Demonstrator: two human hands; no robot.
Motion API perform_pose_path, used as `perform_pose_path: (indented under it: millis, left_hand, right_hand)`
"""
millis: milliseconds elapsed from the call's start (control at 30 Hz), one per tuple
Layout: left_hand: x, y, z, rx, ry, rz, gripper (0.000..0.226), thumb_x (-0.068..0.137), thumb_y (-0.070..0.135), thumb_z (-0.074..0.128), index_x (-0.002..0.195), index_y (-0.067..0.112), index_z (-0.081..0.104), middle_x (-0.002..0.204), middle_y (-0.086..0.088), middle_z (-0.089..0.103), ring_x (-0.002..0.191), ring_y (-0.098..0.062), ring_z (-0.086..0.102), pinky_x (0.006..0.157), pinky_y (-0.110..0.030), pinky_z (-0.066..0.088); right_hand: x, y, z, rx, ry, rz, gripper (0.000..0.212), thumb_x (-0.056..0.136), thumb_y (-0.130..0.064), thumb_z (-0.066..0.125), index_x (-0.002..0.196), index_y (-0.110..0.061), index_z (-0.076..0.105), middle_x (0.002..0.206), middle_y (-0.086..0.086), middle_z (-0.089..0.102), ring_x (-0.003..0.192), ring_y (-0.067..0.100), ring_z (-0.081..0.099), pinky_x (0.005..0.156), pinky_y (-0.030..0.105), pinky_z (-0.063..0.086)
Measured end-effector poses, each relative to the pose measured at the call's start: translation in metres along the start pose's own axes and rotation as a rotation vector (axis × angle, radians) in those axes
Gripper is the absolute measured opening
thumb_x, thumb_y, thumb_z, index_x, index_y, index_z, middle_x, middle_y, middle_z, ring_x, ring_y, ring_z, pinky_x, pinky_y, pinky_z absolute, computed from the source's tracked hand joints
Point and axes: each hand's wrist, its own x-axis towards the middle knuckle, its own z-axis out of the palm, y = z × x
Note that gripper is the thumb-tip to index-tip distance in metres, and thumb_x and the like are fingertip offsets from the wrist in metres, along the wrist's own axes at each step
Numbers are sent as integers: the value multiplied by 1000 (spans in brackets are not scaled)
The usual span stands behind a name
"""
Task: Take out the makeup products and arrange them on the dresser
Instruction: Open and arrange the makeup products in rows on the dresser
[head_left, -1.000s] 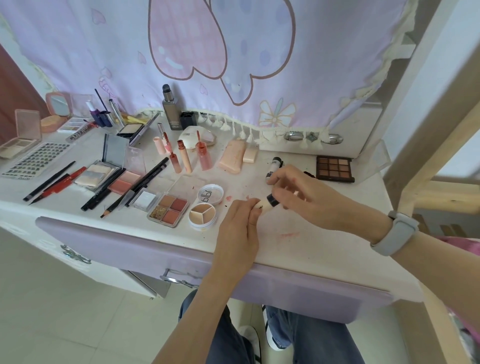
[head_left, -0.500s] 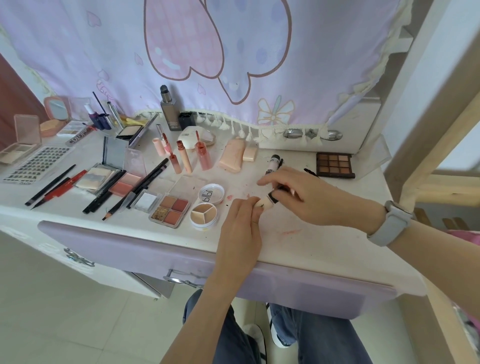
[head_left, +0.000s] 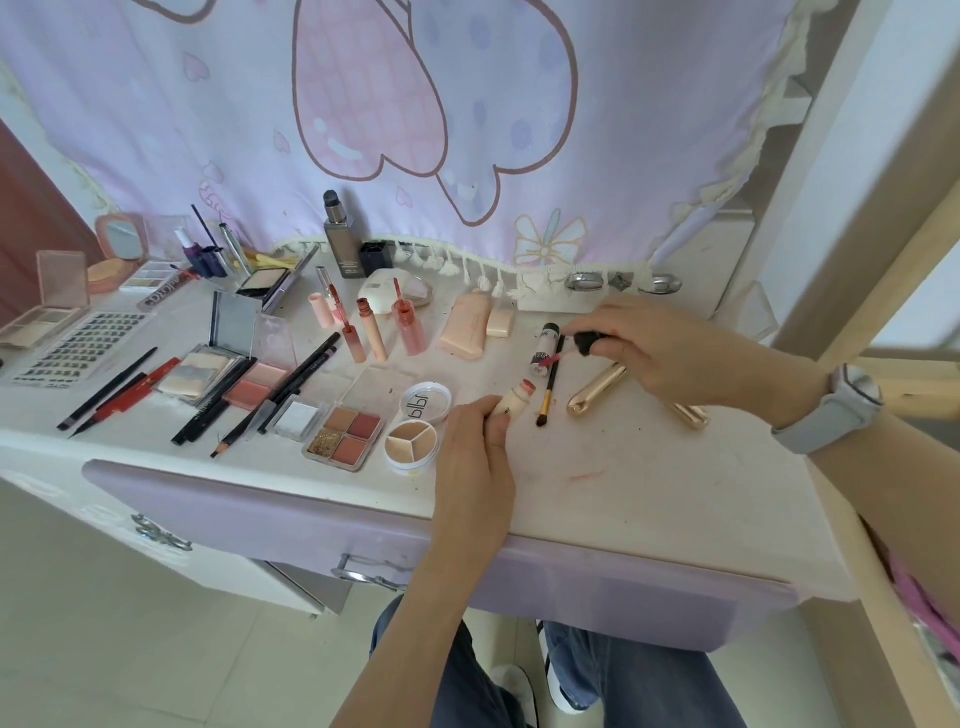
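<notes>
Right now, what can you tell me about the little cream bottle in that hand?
The small cream plastic bottle is open, showing a pink neck at its top. It leans up and to the right, low over the white dresser top. The left hand grips its lower half. Its black cap with a pink-tipped wand is in the right hand.

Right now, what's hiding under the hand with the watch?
Under the right hand lies a gold tube on the dresser; its middle is covered by the hand. The fingers pinch a black cap with a pink wand.
</notes>
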Motion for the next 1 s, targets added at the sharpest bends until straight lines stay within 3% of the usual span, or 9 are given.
perform_pose_path:
  millis: [100,233,367,467,567,633,733,867,1000]
  left_hand:
    - [6,5,-5,-203,35,-104,11,96,14,42,99,20,51,80,5,59,66,-1,54,60,-11,43]
    - [26,15,-19,-411,81,-133,13,95,8,46,104,16,51,92,-2,63,81,-6,67,63,-17,52]
    - [60,14,-39,-216,27,-87,11,94,15,49,101,15,59,88,-2,67,85,-11,63,74,-14,47]
    - [83,8,-44,-92,-25,-153,18,90,21,57,103,11,63,98,2,68,94,-8,61,80,-16,45]
    - [97,0,-45,31,-59,-185,18,87,22,62,102,12,63,94,4,66,89,-5,59,70,-12,43]
    - [102,-6,-44,102,-99,-200,18,85,23,64,101,14,64,93,5,66,87,-7,60,73,-17,44]
    - [107,-12,-41,226,-191,-199,17,83,26,66,98,18,68,92,7,66,84,-8,58,74,-23,42]
    - [111,-17,-37,304,-228,-194,20,84,25,65,103,17,67,93,7,64,85,-9,57,74,-22,40]
    - [113,-23,-36,401,-215,-197,24,86,26,62,108,16,66,95,5,66,86,-10,56,76,-24,42]
  right_hand:
    - [5,3,1,189,134,89,21,97,-15,37,106,-18,56,82,-16,58,77,12,53,76,23,41]
    - [16,1,17,398,227,181,13,98,-14,34,102,-17,47,77,-16,61,64,10,52,61,17,40]
    - [35,-2,29,596,225,246,22,98,-8,33,116,-12,45,75,-4,55,63,10,45,61,20,37]
    - [49,-3,36,698,206,320,30,98,-4,31,124,-7,46,74,-3,51,61,9,45,59,20,36]
    - [58,-2,41,660,187,327,23,97,-7,34,113,-9,51,85,-1,59,64,7,49,59,21,37]
    - [61,-3,46,602,193,297,13,96,-14,41,104,-18,51,95,1,63,69,9,52,66,23,43]
    - [66,-7,53,449,233,242,5,91,-26,52,95,-30,54,89,-14,55,70,1,47,65,15,36]
    - [73,-12,60,317,263,216,7,86,-25,58,82,-21,62,78,-5,55,62,3,43,58,24,32]
    - [75,-14,70,201,230,232,13,85,-24,58,90,-15,66,90,0,65,85,18,56,71,31,43]
